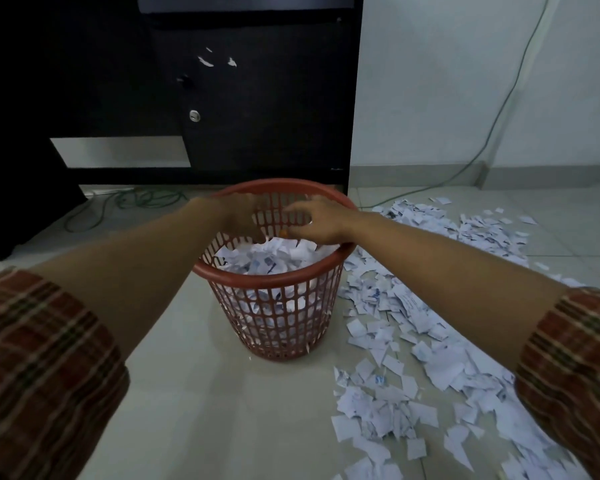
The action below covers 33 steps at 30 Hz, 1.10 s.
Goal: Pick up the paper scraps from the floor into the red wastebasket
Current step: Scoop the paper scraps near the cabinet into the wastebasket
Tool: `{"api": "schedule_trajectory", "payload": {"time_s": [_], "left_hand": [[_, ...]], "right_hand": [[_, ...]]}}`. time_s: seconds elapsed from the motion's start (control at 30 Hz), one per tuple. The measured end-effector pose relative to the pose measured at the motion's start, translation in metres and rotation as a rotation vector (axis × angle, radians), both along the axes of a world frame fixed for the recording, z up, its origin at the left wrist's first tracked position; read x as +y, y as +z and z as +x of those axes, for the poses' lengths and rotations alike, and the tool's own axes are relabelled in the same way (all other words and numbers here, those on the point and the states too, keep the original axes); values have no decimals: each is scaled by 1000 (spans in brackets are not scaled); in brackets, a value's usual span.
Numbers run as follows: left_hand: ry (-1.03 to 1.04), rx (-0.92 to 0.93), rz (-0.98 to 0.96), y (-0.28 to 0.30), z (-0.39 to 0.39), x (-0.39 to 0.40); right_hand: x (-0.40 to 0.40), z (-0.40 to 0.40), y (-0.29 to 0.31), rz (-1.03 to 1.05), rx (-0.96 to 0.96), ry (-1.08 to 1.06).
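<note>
1. Presently, left hand (pixel 241 216): over the mouth of the basket, motion-blurred. Whether its fingers are spread or curled cannot be told; no scrap is visible in it.
2. Right hand (pixel 317 221): beside the left, above the far half of the opening, fingers loosely apart and pointing down; nothing seen pinched. Both forearms bare, with plaid sleeves (pixel 39 368) pushed up near the elbows.
3. Red wastebasket (pixel 274 306): round, tapered plastic with lattice walls and a smooth rolled rim, standing on the floor in front of a dark cabinet (pixel 257 98). Filled most of the way with white torn paper, some showing blue print.
4. Paper scraps (pixel 413 358): a broad drift on the floor to the right of the basket, reaching from near the wall to the bottom edge of view; thin, flat, irregular angular pieces, overlapping. Judged: much of the task remains.
5. Floor (pixel 205 393): pale glossy tiles, smooth. A green cable (pixel 499 126) runs down the wall and along the floor behind the basket.
6. Risks, judged: light scraps may flutter past the rim when dropped from above; small pieces may slip through the lattice; the light basket may tip if a wrist knocks its rim; the rising fill may spill unless pressed down.
</note>
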<state>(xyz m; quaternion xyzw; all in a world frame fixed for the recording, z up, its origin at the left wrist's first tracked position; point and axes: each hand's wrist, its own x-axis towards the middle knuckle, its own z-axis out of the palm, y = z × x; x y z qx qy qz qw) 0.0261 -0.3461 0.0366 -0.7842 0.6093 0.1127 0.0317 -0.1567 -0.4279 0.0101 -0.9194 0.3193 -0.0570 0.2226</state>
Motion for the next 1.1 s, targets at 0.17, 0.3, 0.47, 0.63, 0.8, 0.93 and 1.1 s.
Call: {"api": "schedule_trajectory", "payload": {"time_s": [0.17,0.3,0.47,0.63,0.8,0.93,1.1], "left_hand": [[-67,-64,-51,3,-11,-6],[-113,-71,-159,9,-19,-15],[-139,-57,-277,17,-48,-24],[-310,8,-397,23,-86,-35],[-498,-85,-550,17,-131,-42],[-647,-113,-566,-3,-166,-45],[-822,-163,-489,-40,-204,-34]], "right_hand": [[4,-6,9,-121,-146,46],[3,-11,8,-281,-129,52],[7,-31,6,-457,-194,13],[2,-59,-3,-537,-272,-71],[2,-108,-17,-499,-232,-121],[4,-152,-38,-489,-87,-132],[24,-204,-80,-447,65,-54]]}}
